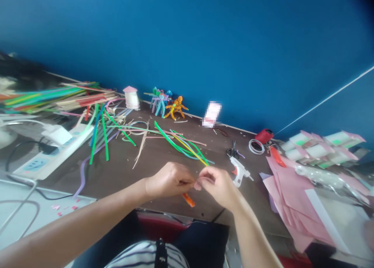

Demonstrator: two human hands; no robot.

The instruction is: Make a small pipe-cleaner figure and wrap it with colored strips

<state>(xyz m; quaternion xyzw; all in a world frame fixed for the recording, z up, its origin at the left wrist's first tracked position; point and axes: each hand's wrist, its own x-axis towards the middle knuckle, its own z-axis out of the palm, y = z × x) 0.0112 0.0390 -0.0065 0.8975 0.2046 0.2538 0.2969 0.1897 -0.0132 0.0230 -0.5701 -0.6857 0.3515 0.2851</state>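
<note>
In the head view, the left hand (171, 181) seems to have its grip curled around a short, orange, fuzzy-looking strip (188, 200), which pokes out below it over the dark brown bench (117, 174). The right hand (219, 186) pinches beside it, its contents hidden. Probably fine fingertip shaping; the next move likely calls for a steady left hold.

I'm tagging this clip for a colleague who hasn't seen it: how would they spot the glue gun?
Below the blue wall lies the dark table. On it, just right of the right hand, the glue gun lies next to dark scissors. Its white, pistol-shaped body with an orange-red trigger sets it apart from them.
</note>
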